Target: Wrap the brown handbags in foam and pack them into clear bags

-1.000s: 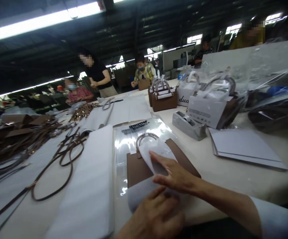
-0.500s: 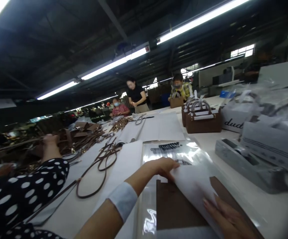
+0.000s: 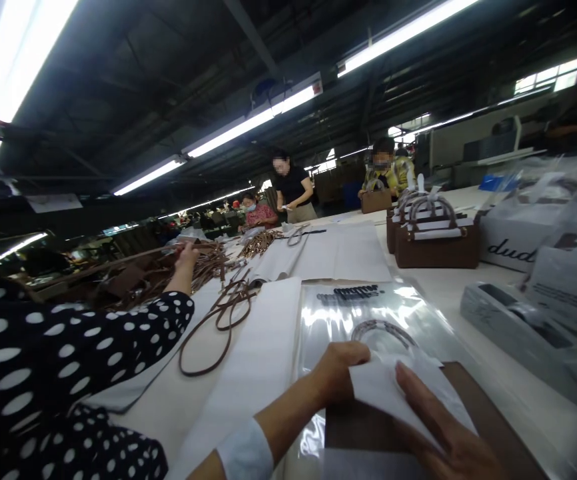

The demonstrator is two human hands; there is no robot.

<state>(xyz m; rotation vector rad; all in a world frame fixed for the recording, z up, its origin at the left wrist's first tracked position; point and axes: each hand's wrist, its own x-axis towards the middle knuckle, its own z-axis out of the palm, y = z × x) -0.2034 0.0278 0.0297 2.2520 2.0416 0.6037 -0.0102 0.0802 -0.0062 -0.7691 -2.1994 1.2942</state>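
A brown handbag [image 3: 353, 427] lies at the front of the table on clear plastic sleeves [image 3: 313, 333]. Its wrapped handle [image 3: 378, 325] stands behind a sheet of white tissue paper [image 3: 376, 383]. My left hand [image 3: 341, 370] is closed on the paper's left edge, thumb and fingers pinched together. On the paper's right part rests my right hand [image 3: 448, 420], with its fingers stretched out and apart; its lower fingers are blurred. The paper partly covers the bag. More white material [image 3: 368, 463] shows at the bag's near edge.
At left, a co-worker's polka-dot sleeve [image 3: 108, 333] and hand [image 3: 186, 257] reach into brown straps [image 3: 213, 260]. A looped strap [image 3: 203, 367] lies nearby. Brown handbags [image 3: 436, 250], a grey tape dispenser [image 3: 513, 333] and plastic-wrapped bags [image 3: 506, 233] stand right. Several people work behind.
The view has swung left. My left hand has come nearer on the paper, and the handle shows more. My right fingers have stretched over the paper. The co-worker's arm reaches farther across the straps.
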